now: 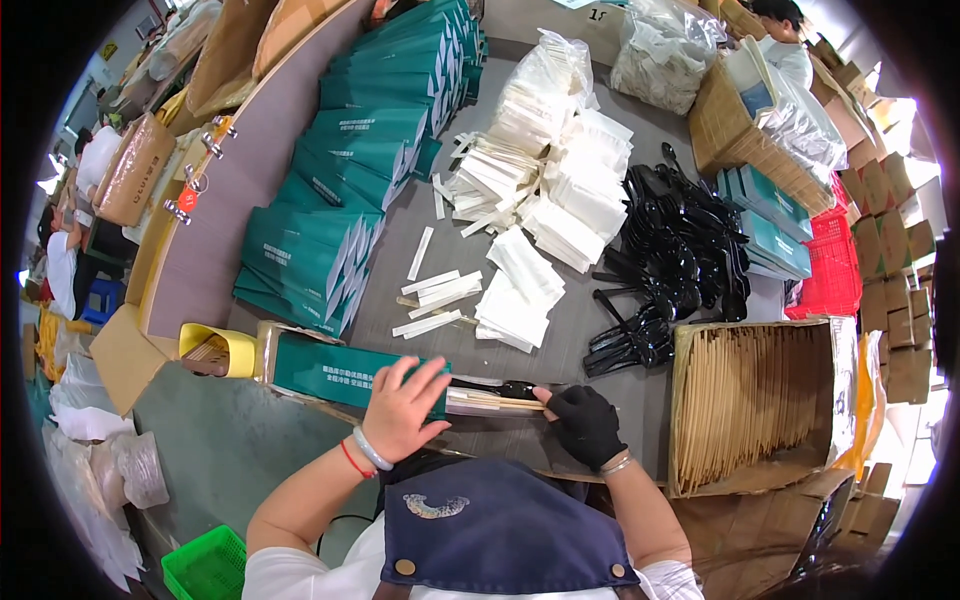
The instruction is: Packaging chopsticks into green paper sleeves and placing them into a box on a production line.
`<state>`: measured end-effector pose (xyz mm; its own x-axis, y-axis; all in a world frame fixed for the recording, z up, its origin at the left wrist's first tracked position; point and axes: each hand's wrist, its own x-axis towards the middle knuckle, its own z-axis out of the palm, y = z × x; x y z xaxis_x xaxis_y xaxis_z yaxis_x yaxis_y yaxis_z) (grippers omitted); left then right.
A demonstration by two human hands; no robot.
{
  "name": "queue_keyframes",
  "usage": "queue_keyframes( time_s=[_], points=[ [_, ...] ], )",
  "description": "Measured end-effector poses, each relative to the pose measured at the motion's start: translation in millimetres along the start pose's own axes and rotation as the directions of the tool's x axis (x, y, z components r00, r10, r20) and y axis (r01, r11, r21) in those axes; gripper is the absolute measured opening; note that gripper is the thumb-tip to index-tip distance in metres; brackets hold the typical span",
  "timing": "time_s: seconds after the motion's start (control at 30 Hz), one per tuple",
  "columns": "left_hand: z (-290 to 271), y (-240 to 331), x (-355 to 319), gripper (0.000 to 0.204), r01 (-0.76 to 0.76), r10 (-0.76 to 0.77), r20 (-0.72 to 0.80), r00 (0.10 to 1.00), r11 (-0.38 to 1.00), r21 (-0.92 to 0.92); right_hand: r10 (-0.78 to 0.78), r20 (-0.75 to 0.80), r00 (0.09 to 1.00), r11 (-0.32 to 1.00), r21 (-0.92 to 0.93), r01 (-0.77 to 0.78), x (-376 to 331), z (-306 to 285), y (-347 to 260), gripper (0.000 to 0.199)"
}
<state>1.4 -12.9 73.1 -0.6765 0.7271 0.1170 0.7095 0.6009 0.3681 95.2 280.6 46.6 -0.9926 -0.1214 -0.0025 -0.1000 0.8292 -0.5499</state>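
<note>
A green basket [207,567] is sitting at the lower left, with a yellow tub [218,349] lying above it. The bare left hand [403,408] is pressing down, fingers spread and clasping nothing, on a green paper sleeve [330,369] lying flat at the table's near edge. The gloved right hand [585,424] is pinching a bundle of chopsticks [492,401] (a black utensil alongside) just beside the sleeve's mouth. Black plastic cutlery [668,262] is lying beyond, and a cardboard box of wrapped chopsticks [752,400] is standing at the right.
</note>
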Motion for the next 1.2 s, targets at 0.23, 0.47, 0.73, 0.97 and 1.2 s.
queue_keyframes(
  time_s=[0.23, 0.47, 0.73, 0.97, 1.2],
  points=[
    [15, -4, 19, 0.068, -0.081, 0.085, 0.025, 0.996, 0.99, -0.116, -0.124, -0.009, 0.992, 0.99, 0.06, 0.124, 22, 27, -26, 0.039],
    [20, 15, 35, 0.073, -0.102, 0.103, 0.06, 0.993, 0.994, -0.028, 0.291, -0.035, 0.956, 0.928, 0.253, -0.273, 0, 16, -3, 0.006],
    [23, 8, 47, 0.061, -0.272, 0.253, 0.16, 0.954, 0.957, 0.105, 0.017, -0.244, 0.97, 0.991, 0.134, 0.016, 27, 20, -45, 0.054],
    [-53, 5, 61, 0.02, -0.271, 0.222, 0.299, 0.928, 0.953, 0.135, 0.059, -0.151, 0.987, 0.99, -0.121, -0.078, 6, -2, -23, 0.061],
    [-88, -122, 23, 0.122, 0.538, -0.555, 0.08, 0.828, 0.826, 0.167, 0.338, -0.128, 0.932, 0.916, -0.182, -0.357, -11, 7, -4, 0.063]
  ],
)
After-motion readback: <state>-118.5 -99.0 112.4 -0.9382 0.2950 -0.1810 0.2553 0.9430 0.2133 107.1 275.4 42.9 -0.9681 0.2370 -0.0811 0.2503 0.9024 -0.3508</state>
